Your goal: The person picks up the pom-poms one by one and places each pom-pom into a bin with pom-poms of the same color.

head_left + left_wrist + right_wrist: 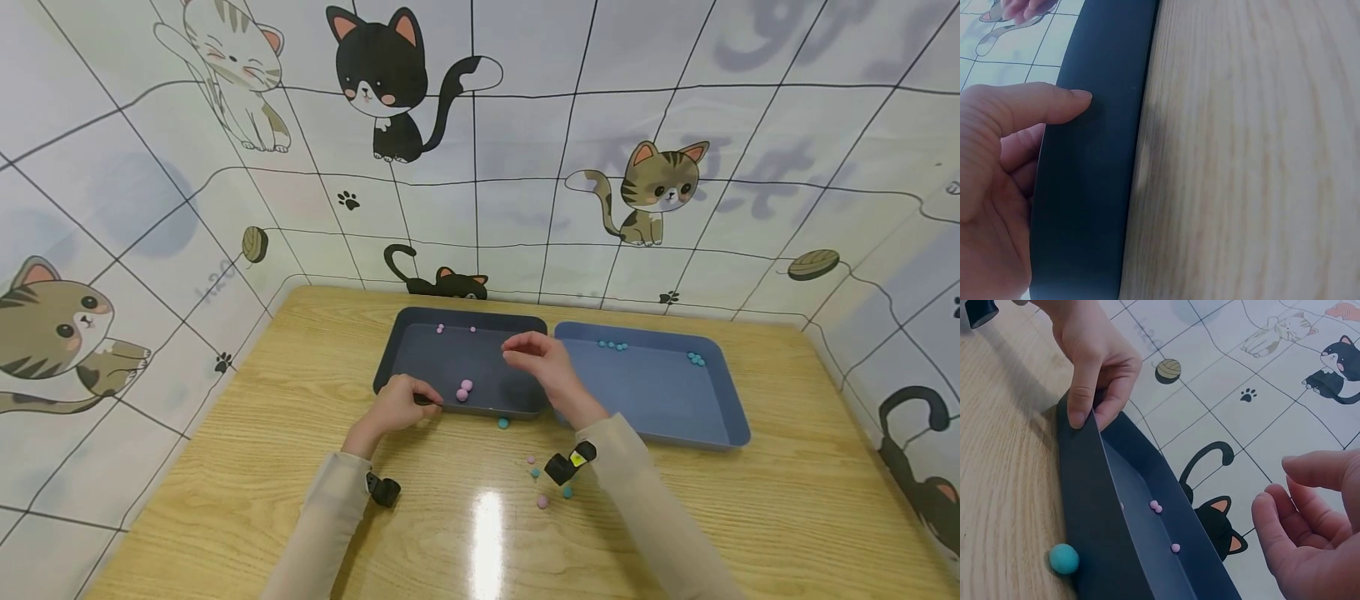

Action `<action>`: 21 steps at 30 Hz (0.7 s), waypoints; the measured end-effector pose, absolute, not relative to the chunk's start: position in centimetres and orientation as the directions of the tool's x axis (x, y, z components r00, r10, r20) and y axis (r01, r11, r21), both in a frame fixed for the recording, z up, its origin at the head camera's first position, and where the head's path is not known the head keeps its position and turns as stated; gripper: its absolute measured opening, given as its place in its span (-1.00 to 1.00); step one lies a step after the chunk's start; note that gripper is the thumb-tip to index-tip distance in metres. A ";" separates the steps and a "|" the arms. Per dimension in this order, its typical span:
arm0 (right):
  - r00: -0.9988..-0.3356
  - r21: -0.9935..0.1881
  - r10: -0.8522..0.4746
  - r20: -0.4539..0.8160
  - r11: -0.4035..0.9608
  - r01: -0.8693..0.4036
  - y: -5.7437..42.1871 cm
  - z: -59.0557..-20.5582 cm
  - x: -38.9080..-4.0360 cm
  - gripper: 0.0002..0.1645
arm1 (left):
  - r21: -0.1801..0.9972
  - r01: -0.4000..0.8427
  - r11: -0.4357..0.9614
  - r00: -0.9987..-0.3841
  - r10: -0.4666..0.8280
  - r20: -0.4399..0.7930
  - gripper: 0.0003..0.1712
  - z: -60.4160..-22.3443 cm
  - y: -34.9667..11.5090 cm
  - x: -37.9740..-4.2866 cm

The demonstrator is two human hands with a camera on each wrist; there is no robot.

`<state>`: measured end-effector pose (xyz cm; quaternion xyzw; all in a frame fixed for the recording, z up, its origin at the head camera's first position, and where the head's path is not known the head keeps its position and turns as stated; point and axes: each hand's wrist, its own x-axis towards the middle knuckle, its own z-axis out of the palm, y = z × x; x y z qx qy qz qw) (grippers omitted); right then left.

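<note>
My left hand (397, 404) grips the front wall of a dark grey tray (427, 354) near its left end. In the left wrist view, the thumb (1075, 103) lies on the outer face of that wall, and the other fingers go behind it. Two larger pink balls (464, 390) lie in the tray close to this hand, with a few small pink balls (1156, 507) toward the back. Over the tray's right part hovers my right hand (543, 362); its fingers are loosely bent, the thumb apart from them, and nothing shows between them.
A blue tray (652, 392) with two groups of teal balls (696, 359) stands to the right. One teal ball (503, 423) lies against the dark tray's front. Several loose balls, including a pink ball (542, 502), lie nearer on the wooden table (420, 533). A cat-patterned sheet (517, 217) rises behind.
</note>
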<state>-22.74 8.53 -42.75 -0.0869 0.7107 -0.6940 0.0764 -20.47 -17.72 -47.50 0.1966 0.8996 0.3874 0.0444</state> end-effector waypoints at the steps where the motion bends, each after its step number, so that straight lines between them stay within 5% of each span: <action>1: -0.972 -1.000 -0.235 0.015 0.020 -0.021 8.6 -42.7 -22.5 -0.70 | 0.715 0.319 0.622 -0.918 0.389 0.072 -0.92 -47.5 -17.7 -20.5; 21: -0.951 -0.996 -0.304 -0.049 0.090 0.023 11.0 -43.4 -18.9 -0.69 | 0.732 0.284 0.619 -0.925 0.377 0.041 -0.92 -47.3 -17.7 -20.3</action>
